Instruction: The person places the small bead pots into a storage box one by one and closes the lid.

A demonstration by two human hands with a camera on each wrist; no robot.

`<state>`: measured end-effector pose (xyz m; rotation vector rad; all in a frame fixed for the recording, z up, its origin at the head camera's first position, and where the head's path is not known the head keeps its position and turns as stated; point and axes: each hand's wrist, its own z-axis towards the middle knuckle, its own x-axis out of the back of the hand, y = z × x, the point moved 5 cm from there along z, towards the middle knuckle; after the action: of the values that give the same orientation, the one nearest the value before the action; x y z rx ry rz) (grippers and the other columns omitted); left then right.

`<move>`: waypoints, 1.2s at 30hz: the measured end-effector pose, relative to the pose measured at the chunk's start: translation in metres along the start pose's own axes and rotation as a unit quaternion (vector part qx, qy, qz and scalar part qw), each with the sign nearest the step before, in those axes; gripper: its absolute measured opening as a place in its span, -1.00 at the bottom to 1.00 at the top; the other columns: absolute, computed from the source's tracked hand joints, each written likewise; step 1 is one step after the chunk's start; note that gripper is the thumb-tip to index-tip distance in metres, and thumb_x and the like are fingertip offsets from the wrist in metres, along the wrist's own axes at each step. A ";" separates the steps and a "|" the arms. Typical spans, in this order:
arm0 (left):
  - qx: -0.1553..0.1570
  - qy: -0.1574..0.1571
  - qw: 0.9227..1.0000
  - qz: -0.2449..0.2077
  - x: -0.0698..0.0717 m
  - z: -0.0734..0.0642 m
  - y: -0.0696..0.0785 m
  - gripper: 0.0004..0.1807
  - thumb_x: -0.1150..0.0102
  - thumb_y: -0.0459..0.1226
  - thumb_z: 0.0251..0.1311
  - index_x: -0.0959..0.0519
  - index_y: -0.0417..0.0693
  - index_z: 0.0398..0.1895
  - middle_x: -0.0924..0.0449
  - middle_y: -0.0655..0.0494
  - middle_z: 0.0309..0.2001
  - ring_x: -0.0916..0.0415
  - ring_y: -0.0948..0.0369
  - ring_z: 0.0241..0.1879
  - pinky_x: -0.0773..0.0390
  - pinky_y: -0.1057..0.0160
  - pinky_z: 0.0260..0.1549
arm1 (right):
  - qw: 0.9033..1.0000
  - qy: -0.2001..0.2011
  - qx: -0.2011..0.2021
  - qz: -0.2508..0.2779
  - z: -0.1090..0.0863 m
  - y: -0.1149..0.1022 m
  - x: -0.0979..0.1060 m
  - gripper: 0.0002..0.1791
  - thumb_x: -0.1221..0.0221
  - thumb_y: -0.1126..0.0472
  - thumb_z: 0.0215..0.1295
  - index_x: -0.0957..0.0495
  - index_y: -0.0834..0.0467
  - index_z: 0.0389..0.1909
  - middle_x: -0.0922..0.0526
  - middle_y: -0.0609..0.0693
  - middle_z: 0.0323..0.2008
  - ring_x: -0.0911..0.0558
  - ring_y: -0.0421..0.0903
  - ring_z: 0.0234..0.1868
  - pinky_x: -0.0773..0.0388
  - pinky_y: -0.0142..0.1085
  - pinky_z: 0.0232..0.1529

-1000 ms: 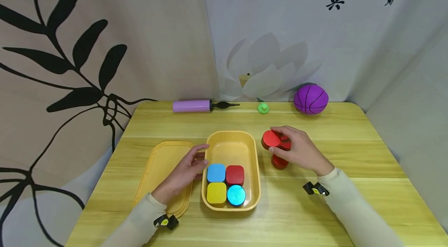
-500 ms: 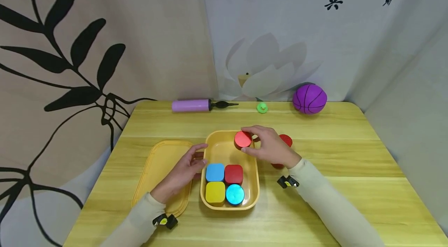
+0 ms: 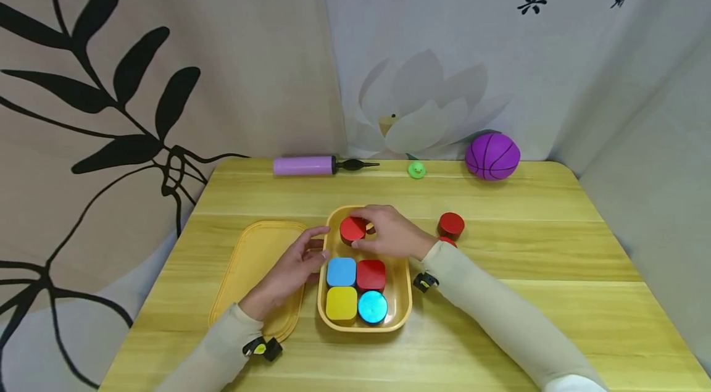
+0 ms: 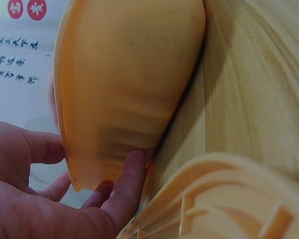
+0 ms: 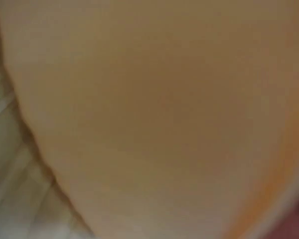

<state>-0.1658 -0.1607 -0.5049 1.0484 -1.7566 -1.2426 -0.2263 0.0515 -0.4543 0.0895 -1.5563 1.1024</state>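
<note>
In the head view, my right hand (image 3: 391,231) is over the far end of the yellow box (image 3: 408,293) and pinches a red round block (image 3: 352,229) between thumb and fingers. My left hand (image 3: 291,271) touches the box's left side. The left wrist view shows its fingers (image 4: 127,184) resting against the outer wall and rim. In the near half of the box sit a blue square block (image 3: 341,272), a red square block (image 3: 370,275), a yellow square block (image 3: 341,304) and a blue round block (image 3: 372,307). A blurred box wall (image 5: 154,109) fills the right wrist view.
Another red round block (image 3: 450,225) stands right of the box, with one more partly hidden by the right sleeve. A yellow lid (image 3: 261,256) lies to the left. Along the back edge are a purple pump (image 3: 304,165), a small green toy (image 3: 416,170) and a purple ball (image 3: 492,156).
My right hand has carried the red round block leftward from the group at the right, over the rim and to the box's far left corner. My left hand has stayed at the box's side.
</note>
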 end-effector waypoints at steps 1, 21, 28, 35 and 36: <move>-0.001 0.000 1.000 0.000 0.000 0.000 0.000 -0.43 -0.04 -0.17 0.63 -0.21 0.23 0.61 -0.31 -0.22 0.46 -0.48 -0.05 0.25 -0.69 0.07 0.01 | 1.000 -0.003 0.003 -0.006 0.003 0.000 -0.003 -0.41 -0.42 0.03 0.35 -0.58 0.16 0.33 -0.73 -0.06 0.08 -0.69 -0.17 0.04 -0.70 -0.29 0.07; 0.001 0.004 1.000 -0.003 -0.002 0.002 -0.003 -0.43 -0.06 -0.20 0.61 -0.23 0.20 0.60 -0.31 -0.23 0.44 -0.50 -0.05 0.26 -0.69 0.06 0.03 | 0.994 -0.101 0.018 -0.046 0.012 0.003 -0.030 -0.38 -0.39 0.18 0.32 -0.53 0.16 0.39 -0.69 -0.01 0.19 -0.63 -0.10 0.09 -0.58 -0.20 0.23; 0.000 0.005 1.000 -0.002 -0.001 0.003 -0.004 -0.43 -0.06 -0.20 0.62 -0.23 0.20 0.60 -0.32 -0.23 0.43 -0.51 -0.04 0.24 -0.70 0.06 0.02 | 0.995 -0.100 0.008 -0.015 0.013 0.004 -0.026 -0.37 -0.34 0.26 0.26 -0.52 0.19 0.39 -0.67 -0.01 0.20 -0.63 -0.09 0.11 -0.60 -0.18 0.23; 0.003 0.007 1.000 -0.005 0.000 0.003 -0.004 -0.43 -0.07 -0.20 0.61 -0.23 0.20 0.60 -0.31 -0.22 0.43 -0.50 -0.04 0.24 -0.69 0.07 0.00 | 0.996 -0.084 -0.017 0.039 0.012 0.005 -0.016 -0.37 -0.36 0.20 0.27 -0.53 0.21 0.38 -0.68 0.04 0.26 -0.68 -0.03 0.22 -0.68 -0.16 0.21; 0.003 0.007 1.000 -0.005 0.000 0.003 -0.004 -0.42 -0.07 -0.20 0.61 -0.22 0.20 0.60 -0.30 -0.22 0.44 -0.49 -0.04 0.24 -0.69 0.07 0.01 | 0.995 -0.081 -0.019 0.046 0.011 0.005 -0.013 -0.37 -0.35 0.20 0.29 -0.52 0.22 0.39 -0.67 0.07 0.28 -0.67 -0.01 0.24 -0.68 -0.14 0.21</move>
<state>-0.1679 -0.1601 -0.5099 1.0689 -1.7476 -1.2337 -0.2334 0.0402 -0.4669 0.0829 -1.7396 1.1608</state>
